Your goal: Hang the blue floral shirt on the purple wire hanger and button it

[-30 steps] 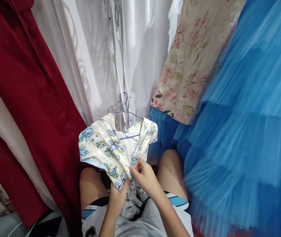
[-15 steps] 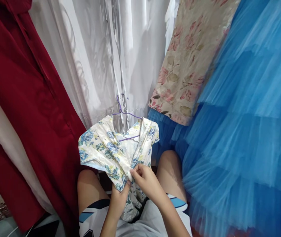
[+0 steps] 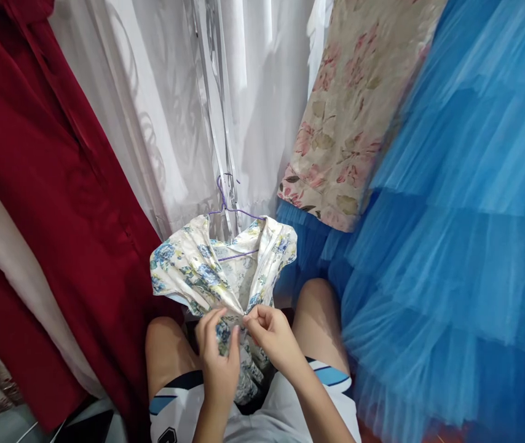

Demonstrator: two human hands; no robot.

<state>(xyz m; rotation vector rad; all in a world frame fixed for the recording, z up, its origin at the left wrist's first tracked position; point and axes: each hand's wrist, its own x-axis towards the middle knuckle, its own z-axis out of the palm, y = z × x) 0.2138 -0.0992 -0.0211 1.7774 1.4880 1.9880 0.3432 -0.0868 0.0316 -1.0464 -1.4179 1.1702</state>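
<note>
One white, short-sleeved cloth garment with blue and yellow flowers (image 3: 209,275) lies just beyond both hands, its lower front between them. Right hand (image 3: 270,333): thumb and finger pinched on the front edge at the base of the V-shaped neckline. Left hand (image 3: 219,357): fingers spread, thumb parted, no grip visible; contact with cloth cannot be told. Thin purple wire hanger (image 3: 248,214): beyond both hands, within the garment's shoulders. Progress (judged): hanging done; front edges meet near the right hand, fastening hidden; cloth below the hands bunched, probably unarranged. Outward: sheer white curtain (image 3: 262,123) ahead of both hands; dark red draped cloth (image 3: 59,215) well left of left hand; tiered blue tulle (image 3: 451,246) well right of right hand.
</note>
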